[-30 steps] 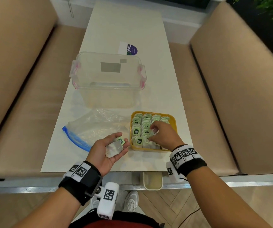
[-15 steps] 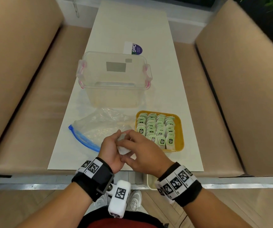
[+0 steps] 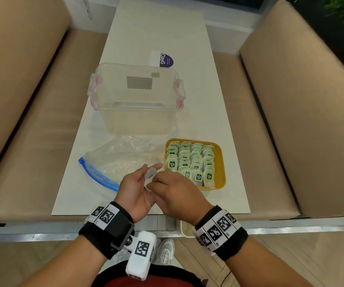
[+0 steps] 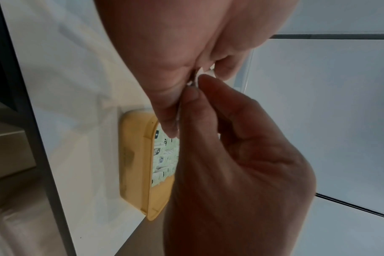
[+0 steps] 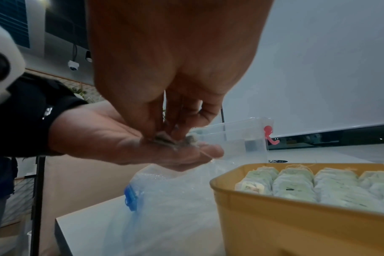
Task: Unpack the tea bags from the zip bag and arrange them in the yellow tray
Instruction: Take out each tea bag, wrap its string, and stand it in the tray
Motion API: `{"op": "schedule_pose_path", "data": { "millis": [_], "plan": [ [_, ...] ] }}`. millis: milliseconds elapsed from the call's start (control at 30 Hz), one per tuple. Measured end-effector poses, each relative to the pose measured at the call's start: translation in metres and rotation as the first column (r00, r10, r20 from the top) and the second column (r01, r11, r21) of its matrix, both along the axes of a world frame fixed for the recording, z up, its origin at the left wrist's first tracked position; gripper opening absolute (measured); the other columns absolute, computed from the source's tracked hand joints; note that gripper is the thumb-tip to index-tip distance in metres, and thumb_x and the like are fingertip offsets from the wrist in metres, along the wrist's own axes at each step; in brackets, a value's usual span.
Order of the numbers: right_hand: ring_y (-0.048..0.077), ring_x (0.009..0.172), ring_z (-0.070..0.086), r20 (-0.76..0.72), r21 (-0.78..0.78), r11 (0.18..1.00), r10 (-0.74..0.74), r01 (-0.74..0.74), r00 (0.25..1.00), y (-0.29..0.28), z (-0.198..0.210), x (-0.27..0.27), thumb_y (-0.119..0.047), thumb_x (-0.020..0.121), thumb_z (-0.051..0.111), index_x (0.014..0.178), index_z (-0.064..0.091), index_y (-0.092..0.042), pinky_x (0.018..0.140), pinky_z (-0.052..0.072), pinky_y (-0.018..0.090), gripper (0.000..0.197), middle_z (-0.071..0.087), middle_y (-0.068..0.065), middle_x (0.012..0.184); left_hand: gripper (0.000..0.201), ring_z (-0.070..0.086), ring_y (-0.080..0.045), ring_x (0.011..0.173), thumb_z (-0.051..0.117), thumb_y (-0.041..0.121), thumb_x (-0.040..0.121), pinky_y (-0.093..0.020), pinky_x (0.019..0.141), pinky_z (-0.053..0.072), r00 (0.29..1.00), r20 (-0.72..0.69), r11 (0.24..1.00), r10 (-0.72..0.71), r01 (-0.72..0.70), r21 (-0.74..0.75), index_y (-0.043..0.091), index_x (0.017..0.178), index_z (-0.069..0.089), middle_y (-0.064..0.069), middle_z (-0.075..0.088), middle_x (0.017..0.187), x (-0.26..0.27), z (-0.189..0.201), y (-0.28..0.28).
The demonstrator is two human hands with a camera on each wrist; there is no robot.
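lower centre, the right grip (image 3: 177, 193) is pinching a tea bag (image 3: 150, 177) lying on the spread left grip (image 3: 135, 189); seemingly light, soft and tearable, best taken by its edge.

One yellow tray (image 3: 220, 162) by the table's (image 3: 158, 34) near edge; in it four rows of tea bags (image 3: 196, 162), too overlapped to count; one tea bag (image 3: 150, 176) between the left hand (image 3: 135, 190) and right hand (image 3: 175, 191); one zip bag (image 3: 121, 160); one clear box (image 3: 138, 112); one printed card (image 3: 162, 59).
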State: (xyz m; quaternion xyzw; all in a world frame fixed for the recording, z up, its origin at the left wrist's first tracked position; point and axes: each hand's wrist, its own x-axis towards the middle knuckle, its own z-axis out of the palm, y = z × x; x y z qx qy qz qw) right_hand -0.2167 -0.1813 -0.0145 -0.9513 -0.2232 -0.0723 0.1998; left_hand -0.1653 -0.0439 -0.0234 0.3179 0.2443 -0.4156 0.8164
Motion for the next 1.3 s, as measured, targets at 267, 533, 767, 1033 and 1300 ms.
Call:
{"op": "schedule_pose_path", "data": {
  "millis": [267, 533, 767, 1033, 1300],
  "plan": [
    [0.011, 0.073, 0.058, -0.057, 0.412, 0.87, -0.273, 0.272, 0.96, -0.001, 0.017, 0.0, -0.012, 0.087, 0.062, 0.095, 0.07, -0.015, 0.064, 0.051, 0.03, 0.012, 0.063, -0.003, 0.086, 0.052, 0.07, -0.03, 0.097, 0.041, 0.035, 0.105, -0.039, 0.079, 0.061, 0.999, 0.005, 0.998, 0.05, -0.049, -0.04, 0.001, 0.143, 0.05, -0.02, 0.064, 0.122, -0.001, 0.003, -0.004],
    [0.001, 0.078, 0.066, -0.406, 0.53, 0.581, -0.466, 0.618, 0.786, -0.047, 0.03, 0.018, -0.01, 0.093, 0.061, 0.092, 0.065, -0.02, 0.067, 0.051, 0.016, 0.011, 0.071, -0.007, 0.086, 0.038, 0.069, -0.039, 0.106, 0.044, 0.031, 0.105, -0.044, 0.087, 0.057, 0.998, 0.008, 0.998, 0.069, -0.069, 0.013, 0.004, 0.125, 0.06, -0.026, 0.07, 0.116, 0.003, -0.005, 0.0],
    [0.013, 0.061, 0.064, -0.638, 0.394, 0.496, -0.458, 0.774, 0.619, -0.075, 0.012, 0.026, -0.003, 0.089, 0.063, 0.086, 0.064, -0.014, 0.05, 0.053, 0.023, 0.011, 0.069, 0.009, 0.082, 0.036, 0.07, -0.038, 0.107, 0.046, 0.03, 0.104, -0.041, 0.082, 0.061, 0.997, 0.012, 0.997, 0.077, -0.077, 0.029, 0.005, 0.126, 0.061, -0.026, 0.07, 0.115, 0.004, -0.008, 0.006],
    [0.012, 0.064, 0.062, -0.672, 0.199, 0.69, -0.42, 0.696, 0.609, -0.072, -0.017, 0.038, -0.004, 0.078, 0.07, 0.073, 0.065, -0.021, 0.065, 0.053, 0.027, 0.019, 0.067, 0.0, 0.068, 0.037, 0.069, -0.038, 0.11, 0.047, 0.03, 0.103, -0.04, 0.085, 0.06, 0.997, 0.019, 0.997, 0.073, -0.074, 0.038, 0.004, 0.124, 0.062, -0.028, 0.068, 0.12, 0.003, -0.012, 0.011],
    [0.011, 0.075, 0.064, -0.639, 0.097, 0.747, -0.46, 0.658, 0.617, -0.065, -0.027, 0.047, -0.005, 0.076, 0.069, 0.072, 0.071, -0.017, 0.069, 0.053, 0.024, 0.013, 0.069, -0.005, 0.075, 0.037, 0.069, -0.038, 0.109, 0.047, 0.03, 0.104, -0.04, 0.084, 0.06, 0.997, 0.013, 0.997, 0.073, -0.074, 0.033, 0.003, 0.125, 0.062, -0.027, 0.069, 0.118, 0.003, -0.012, 0.011]
  ]
}}
